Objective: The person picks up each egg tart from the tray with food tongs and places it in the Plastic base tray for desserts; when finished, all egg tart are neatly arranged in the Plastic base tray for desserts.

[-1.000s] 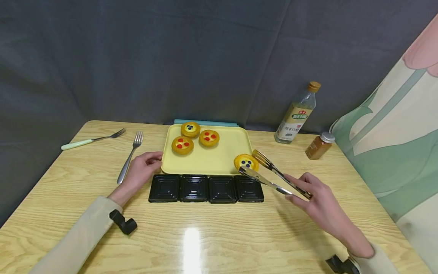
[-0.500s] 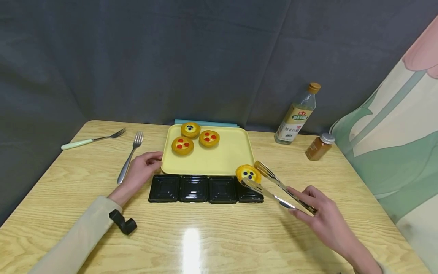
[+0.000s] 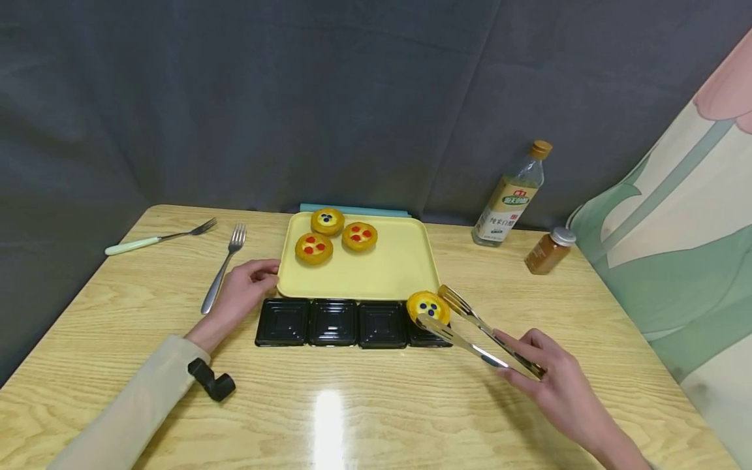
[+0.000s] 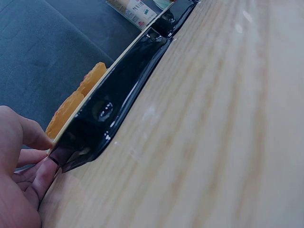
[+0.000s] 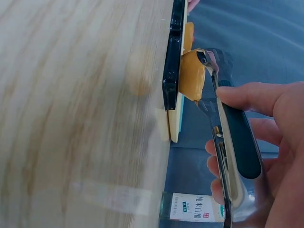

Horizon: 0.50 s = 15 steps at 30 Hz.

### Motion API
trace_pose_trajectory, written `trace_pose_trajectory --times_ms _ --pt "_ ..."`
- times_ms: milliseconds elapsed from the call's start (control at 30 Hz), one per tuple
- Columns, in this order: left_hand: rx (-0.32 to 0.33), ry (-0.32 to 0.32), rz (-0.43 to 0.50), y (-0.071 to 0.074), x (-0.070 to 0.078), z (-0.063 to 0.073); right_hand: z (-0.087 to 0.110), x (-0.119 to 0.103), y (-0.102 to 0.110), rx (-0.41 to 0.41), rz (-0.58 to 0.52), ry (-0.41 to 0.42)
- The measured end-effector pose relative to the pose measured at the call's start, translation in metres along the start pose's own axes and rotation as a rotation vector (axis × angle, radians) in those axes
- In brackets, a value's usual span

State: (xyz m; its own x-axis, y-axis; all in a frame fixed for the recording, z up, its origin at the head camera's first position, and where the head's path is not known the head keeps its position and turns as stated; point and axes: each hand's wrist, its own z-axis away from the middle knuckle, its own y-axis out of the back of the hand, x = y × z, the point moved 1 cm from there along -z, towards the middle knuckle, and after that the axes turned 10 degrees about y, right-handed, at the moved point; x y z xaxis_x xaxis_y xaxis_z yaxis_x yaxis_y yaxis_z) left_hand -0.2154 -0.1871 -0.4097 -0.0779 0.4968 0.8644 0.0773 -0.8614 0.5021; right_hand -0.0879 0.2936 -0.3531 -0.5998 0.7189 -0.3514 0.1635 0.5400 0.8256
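Observation:
My right hand [image 3: 555, 375] grips metal food tongs [image 3: 482, 336] with dark handle pads. Between the tong tips is an egg tart [image 3: 427, 307] with blue berries, low over the rightmost black square tray [image 3: 431, 339]. In the right wrist view this tart [image 5: 191, 76] sits right at the black tray's top. My left hand [image 3: 243, 287] pinches the left edge of the yellow tray [image 3: 388, 261]; in the left wrist view its fingertips [image 4: 45, 142] are at the tray corner. On the yellow tray's left lie another blue-berry tart [image 3: 327, 222] and two red-topped tarts [image 3: 314, 249].
Several black square trays [image 3: 332, 323] stand in a row along the yellow tray's front. Left lie a metal fork [image 3: 223, 271] and a green-handled fork [image 3: 155, 239]. Back right stand a glass bottle [image 3: 508, 199] and a brown jar [image 3: 549, 251]. A dark curtain [image 3: 294, 104] hangs behind.
My right hand has drawn the tongs and the blue-berry tart toward me, from the yellow tray's front right corner to over the rightmost black tray. My left hand stays in place.

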Motion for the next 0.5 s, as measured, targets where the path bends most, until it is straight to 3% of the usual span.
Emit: trace_pose_trajectory --times_ms 500 --pt "0.007 -0.001 -0.008 -0.0003 0.0000 0.0005 0.0048 0.0030 -0.0018 0.003 0.028 0.020"
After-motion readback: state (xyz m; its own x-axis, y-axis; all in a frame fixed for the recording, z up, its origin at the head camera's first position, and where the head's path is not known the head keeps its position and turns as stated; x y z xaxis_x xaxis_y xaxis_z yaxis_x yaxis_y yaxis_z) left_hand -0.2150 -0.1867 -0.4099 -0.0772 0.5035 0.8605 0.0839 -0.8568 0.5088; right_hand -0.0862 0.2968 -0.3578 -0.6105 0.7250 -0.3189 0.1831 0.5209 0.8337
